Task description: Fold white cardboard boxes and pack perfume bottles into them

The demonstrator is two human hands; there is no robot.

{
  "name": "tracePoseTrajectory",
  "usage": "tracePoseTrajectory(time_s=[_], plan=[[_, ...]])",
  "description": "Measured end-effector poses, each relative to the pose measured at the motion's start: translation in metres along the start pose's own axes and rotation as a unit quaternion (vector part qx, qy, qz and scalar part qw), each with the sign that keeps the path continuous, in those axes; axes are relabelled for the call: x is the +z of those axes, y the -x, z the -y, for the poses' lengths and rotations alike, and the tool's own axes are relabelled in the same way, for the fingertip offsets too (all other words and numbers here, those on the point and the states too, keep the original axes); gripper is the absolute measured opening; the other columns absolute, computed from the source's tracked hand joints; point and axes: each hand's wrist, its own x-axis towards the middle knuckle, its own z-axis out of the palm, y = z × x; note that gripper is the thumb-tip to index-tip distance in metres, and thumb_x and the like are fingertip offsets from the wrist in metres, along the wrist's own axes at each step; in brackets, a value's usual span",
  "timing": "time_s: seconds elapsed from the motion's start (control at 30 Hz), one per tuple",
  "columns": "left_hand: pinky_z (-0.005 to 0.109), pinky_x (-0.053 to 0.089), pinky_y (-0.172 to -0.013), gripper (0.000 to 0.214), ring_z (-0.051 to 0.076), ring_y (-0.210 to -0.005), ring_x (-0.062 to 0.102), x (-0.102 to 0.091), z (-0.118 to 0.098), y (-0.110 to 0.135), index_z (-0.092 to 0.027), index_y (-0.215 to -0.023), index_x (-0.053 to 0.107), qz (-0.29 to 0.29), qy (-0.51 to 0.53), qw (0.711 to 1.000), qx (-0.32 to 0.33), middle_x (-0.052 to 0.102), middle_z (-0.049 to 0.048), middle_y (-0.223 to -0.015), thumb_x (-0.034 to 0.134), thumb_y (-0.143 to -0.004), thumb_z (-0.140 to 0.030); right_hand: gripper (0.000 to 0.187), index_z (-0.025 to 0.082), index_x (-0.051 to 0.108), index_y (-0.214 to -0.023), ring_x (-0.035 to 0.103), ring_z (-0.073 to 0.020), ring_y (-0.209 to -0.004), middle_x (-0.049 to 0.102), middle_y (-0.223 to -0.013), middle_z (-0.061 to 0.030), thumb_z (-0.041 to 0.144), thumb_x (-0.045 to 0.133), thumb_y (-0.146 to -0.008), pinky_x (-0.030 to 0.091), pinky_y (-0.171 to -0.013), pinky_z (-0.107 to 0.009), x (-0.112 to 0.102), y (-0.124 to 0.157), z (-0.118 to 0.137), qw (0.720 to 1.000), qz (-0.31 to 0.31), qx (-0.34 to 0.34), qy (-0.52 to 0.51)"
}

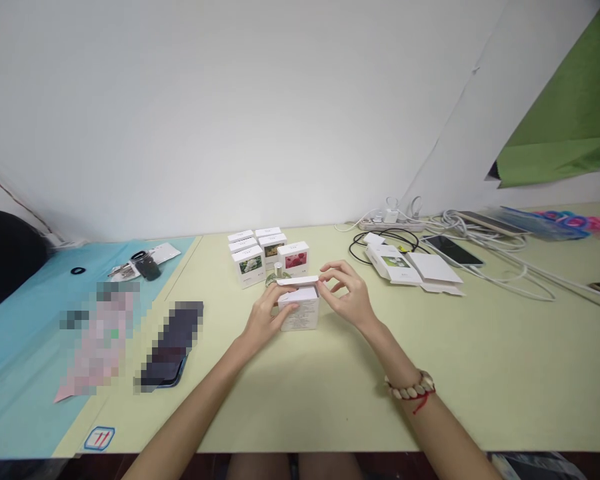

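Observation:
A small white box (301, 312) stands on the pale green table (330, 400) in front of me, its top flap (300, 281) raised. My left hand (264, 319) is wrapped round the box's left side. My right hand (347, 293) pinches the right end of the flap with its fingertips. A small bottle cap (279, 269) shows just behind the box. Behind it stand several closed white boxes with flower pictures (266, 253).
Flattened white boxes (413, 267) lie to the right, with a phone (453, 250), black cable and a power strip (391, 223) with white cords behind. On the left lie a dark phone (173, 347), papers, keys (143, 265) and a blue mat (25, 347).

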Motion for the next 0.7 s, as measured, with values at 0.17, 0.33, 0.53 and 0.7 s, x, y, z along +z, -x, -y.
tracePoseTrajectory(time_s=[0.17,0.33,0.53,0.7], plan=[[0.027,0.053,-0.069,0.032,0.014,-0.088,0.059,0.002,0.004,0.0,-0.023,-0.106,0.043,0.007,0.082,0.995,-0.055,0.055,0.0046,-0.105,0.058,-0.08,-0.035,0.035,0.024,0.053,-0.107,0.059,-0.0168,-0.089,0.057,-0.109,-0.0057,0.02,0.059,-0.073,0.054,-0.064,-0.029,0.001,0.0,0.006,0.999,0.019,-0.016,-0.028],[0.022,0.052,-0.057,0.039,0.012,-0.075,0.061,0.003,0.007,0.001,-0.023,-0.098,0.034,-0.015,0.118,0.988,-0.1,0.056,0.0002,-0.091,0.063,-0.075,-0.036,0.02,0.025,0.063,-0.1,0.058,-0.0185,-0.1,0.063,-0.105,-0.0049,0.023,0.056,-0.08,0.05,-0.084,-0.035,0.003,-0.001,0.019,0.993,0.066,-0.064,-0.069],[0.025,0.055,-0.061,0.035,0.014,-0.085,0.063,0.005,0.008,0.002,-0.022,-0.098,0.034,-0.021,0.142,0.986,-0.086,0.058,0.0056,-0.104,0.06,-0.078,-0.034,0.019,0.024,0.068,-0.097,0.063,-0.0184,-0.087,0.069,-0.093,-0.0053,0.028,0.058,-0.081,0.053,-0.076,-0.033,0.002,-0.002,0.015,0.991,0.072,-0.053,-0.095],[0.029,0.057,-0.071,0.019,0.018,-0.108,0.056,0.001,0.005,0.001,-0.021,-0.093,0.046,-0.051,0.088,0.995,-0.023,0.052,0.009,-0.123,0.057,-0.081,-0.03,0.02,0.026,0.069,-0.097,0.062,-0.0183,-0.088,0.068,-0.094,-0.0049,0.026,0.059,-0.08,0.053,-0.075,-0.033,-0.001,-0.003,0.011,0.99,0.092,-0.048,-0.1]])
